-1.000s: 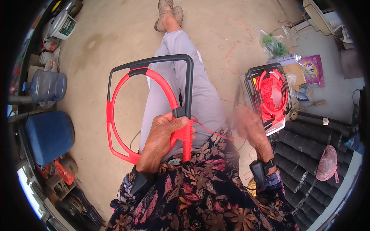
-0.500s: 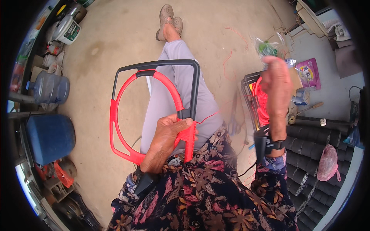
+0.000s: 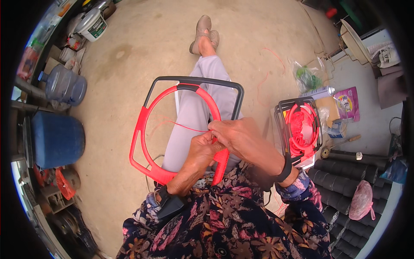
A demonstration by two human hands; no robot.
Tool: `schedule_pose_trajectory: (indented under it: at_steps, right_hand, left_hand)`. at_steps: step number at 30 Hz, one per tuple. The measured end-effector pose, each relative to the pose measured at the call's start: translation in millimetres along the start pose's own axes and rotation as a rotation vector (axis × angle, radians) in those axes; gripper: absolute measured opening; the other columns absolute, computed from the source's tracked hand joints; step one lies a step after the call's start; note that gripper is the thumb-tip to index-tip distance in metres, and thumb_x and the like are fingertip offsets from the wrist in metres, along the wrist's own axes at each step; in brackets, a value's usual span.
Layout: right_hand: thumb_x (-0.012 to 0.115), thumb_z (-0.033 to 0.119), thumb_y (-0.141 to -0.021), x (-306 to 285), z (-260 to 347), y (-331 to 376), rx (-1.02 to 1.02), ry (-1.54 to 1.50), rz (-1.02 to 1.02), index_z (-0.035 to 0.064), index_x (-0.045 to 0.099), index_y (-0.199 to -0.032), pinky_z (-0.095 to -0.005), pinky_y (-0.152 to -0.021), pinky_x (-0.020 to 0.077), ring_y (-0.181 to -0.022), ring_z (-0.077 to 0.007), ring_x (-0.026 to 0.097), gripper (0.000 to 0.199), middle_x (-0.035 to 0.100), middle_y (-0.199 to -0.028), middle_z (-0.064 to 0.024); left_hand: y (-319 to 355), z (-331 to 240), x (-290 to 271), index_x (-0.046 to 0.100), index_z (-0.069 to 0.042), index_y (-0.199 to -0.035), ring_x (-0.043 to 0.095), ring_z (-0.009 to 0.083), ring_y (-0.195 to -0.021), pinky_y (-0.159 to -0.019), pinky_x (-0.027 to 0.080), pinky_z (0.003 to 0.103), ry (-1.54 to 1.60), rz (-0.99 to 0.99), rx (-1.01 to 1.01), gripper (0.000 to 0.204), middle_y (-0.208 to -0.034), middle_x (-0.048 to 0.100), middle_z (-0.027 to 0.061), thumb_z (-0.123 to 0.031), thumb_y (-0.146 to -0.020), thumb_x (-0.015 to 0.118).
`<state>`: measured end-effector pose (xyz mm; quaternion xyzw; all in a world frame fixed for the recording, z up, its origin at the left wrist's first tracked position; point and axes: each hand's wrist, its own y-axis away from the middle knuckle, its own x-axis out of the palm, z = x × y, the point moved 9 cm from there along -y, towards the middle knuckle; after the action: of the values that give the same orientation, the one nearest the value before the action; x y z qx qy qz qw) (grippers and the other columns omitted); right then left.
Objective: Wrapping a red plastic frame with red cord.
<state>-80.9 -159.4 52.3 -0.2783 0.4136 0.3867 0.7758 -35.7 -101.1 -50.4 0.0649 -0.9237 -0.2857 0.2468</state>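
Observation:
A black, squared-off frame (image 3: 198,79) with a ring inside it lies over my lap. Red cord is wound tightly round most of the ring (image 3: 146,110) and part of the frame's sides. My left hand (image 3: 196,153) is closed on the wrapped right side of the frame, its fingers partly behind it. Right against it, my right hand (image 3: 235,137) pinches at the same spot with bent fingers. A thin red cord (image 3: 187,127) comes out from between the fingertips and trails left across the ring's opening. The wrapping under both hands is hidden.
On the right stands a stack of similar black frames with red rings (image 3: 302,125). Beyond it are a spray can (image 3: 319,92) and a purple packet (image 3: 348,103). Dark rolls (image 3: 332,181) lie nearer. A blue bin (image 3: 58,140) and a water jug (image 3: 64,86) stand left.
My right hand has come from above the stack at the right to meet my left hand at the frame. The loose cord now trails left instead of right.

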Motion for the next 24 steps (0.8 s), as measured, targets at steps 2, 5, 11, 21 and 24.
schedule_pose_trajectory:
  at_steps: [2,5,11,21,24]
  right_hand:
    - [0.058,0.011,-0.078,-5,-5,4,0.0,-0.062,-0.038,0.0031,0.054,-0.079,-0.0427,-0.046,0.0419,-0.06,-0.0346,0.061,0.009,0.059,-0.064,-0.0154]
    - [0.057,0.012,-0.083,-17,-12,8,0.048,-0.074,-0.121,0.0041,0.058,-0.085,-0.0426,-0.048,0.0427,-0.06,-0.034,0.061,0.008,0.06,-0.065,-0.0144]
    - [0.058,0.012,-0.086,-30,-16,20,0.072,-0.219,-0.231,0.0036,0.058,-0.089,-0.0375,-0.05,0.0443,-0.057,-0.0305,0.06,0.009,0.061,-0.068,-0.0143]
    - [0.054,0.011,-0.091,9,-71,70,0.662,-1.075,-0.173,0.0045,0.053,-0.104,-0.0181,-0.047,0.0371,-0.058,-0.0036,0.052,0.014,0.062,-0.074,-0.001]
    - [0.057,0.008,-0.089,8,-76,78,0.64,-1.143,-0.208,0.0035,0.055,-0.101,-0.0175,-0.048,0.0361,-0.059,-0.0033,0.051,0.013,0.062,-0.078,-0.0019]
  left_hand:
    - [0,-4,3,0.061,0.002,-0.094,0.047,0.0057,-0.046,-0.035,0.029,0.021,0.026,0.012,0.017,0.01,-0.074,0.064,0.0055,-0.004,-0.085,0.063]
    - [2,-2,2,0.061,0.0,-0.095,0.046,0.0047,-0.045,-0.034,0.028,0.02,0.025,-0.011,-0.052,0.012,-0.07,0.061,0.003,-0.006,-0.085,0.065]
    - [6,-7,0,0.061,-0.001,-0.096,0.045,0.0037,-0.045,-0.034,0.027,0.019,-0.007,-0.051,-0.044,0.015,-0.068,0.059,0.0,-0.008,-0.084,0.067]
    - [11,-11,8,0.062,0.0,-0.098,0.045,0.0032,-0.045,-0.034,0.027,0.019,-0.026,-0.054,-0.044,0.019,-0.067,0.061,0.0009,-0.01,-0.083,0.069]
    - [10,-11,6,0.062,0.0,-0.098,0.046,0.0033,-0.045,-0.034,0.028,0.019,-0.017,-0.055,-0.027,0.019,-0.067,0.062,0.0013,-0.01,-0.083,0.069]
